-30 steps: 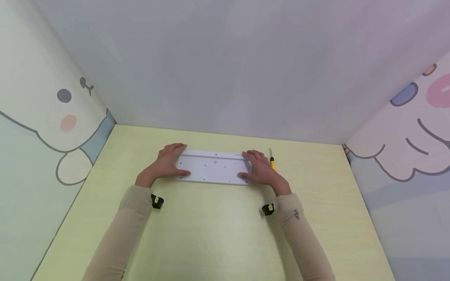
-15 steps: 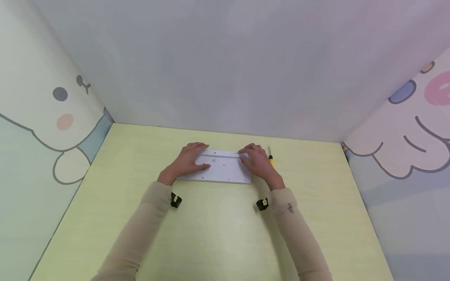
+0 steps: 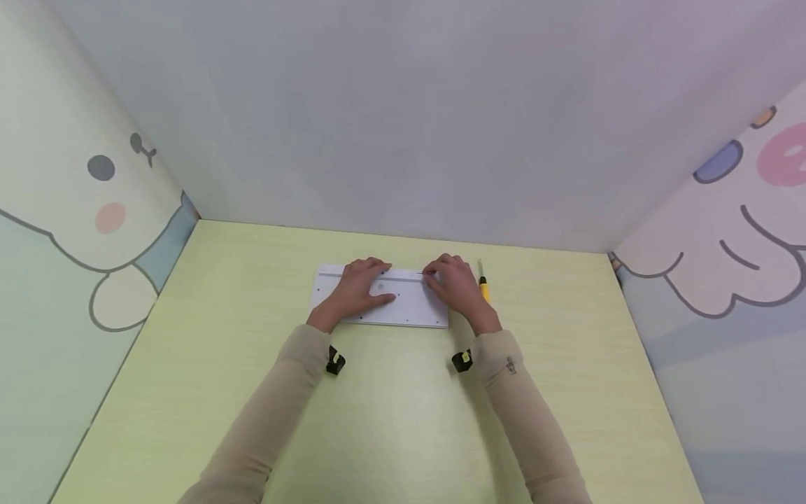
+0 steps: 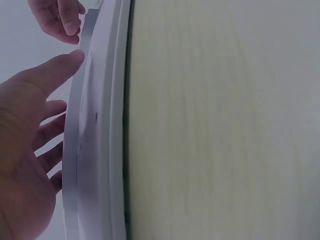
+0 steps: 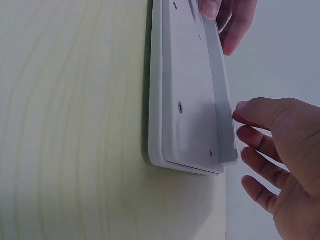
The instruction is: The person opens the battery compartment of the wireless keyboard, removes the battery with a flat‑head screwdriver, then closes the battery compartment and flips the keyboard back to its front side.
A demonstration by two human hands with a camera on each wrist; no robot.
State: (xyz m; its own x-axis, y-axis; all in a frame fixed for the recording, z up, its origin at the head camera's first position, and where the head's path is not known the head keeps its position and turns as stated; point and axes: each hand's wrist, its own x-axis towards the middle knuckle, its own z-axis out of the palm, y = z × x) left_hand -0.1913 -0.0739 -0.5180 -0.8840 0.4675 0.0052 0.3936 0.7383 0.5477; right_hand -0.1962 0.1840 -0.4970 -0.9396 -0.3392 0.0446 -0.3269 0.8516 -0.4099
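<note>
A white keyboard (image 3: pixel 412 308) lies underside up, its raised ridge along the far side and small screws on its back. The left hand (image 3: pixel 355 290) spans its middle, thumb over the flat back and fingertips over the ridge. In the left wrist view that thumb (image 4: pixel 67 67) lies along the ridge. Near the right end, the right hand (image 3: pixel 458 283) has its thumb and forefinger brought together at the ridge, by a thin dark line there. In the right wrist view the other right fingers (image 5: pixel 262 165) hang curled beyond the ridge.
A screwdriver with a yellow and black handle (image 3: pixel 484 288) lies just right of the right hand. Black wrist cameras sit under the left wrist (image 3: pixel 336 361) and right wrist (image 3: pixel 462 361). The pale yellow table (image 3: pixel 403 413) meets a grey back wall (image 3: pixel 403 140); printed walls flank it.
The left hand has slid right from the keyboard's left end to its middle. The right hand has shifted slightly left, its thumb and forefinger closing together at the ridge. The keyboard stays put.
</note>
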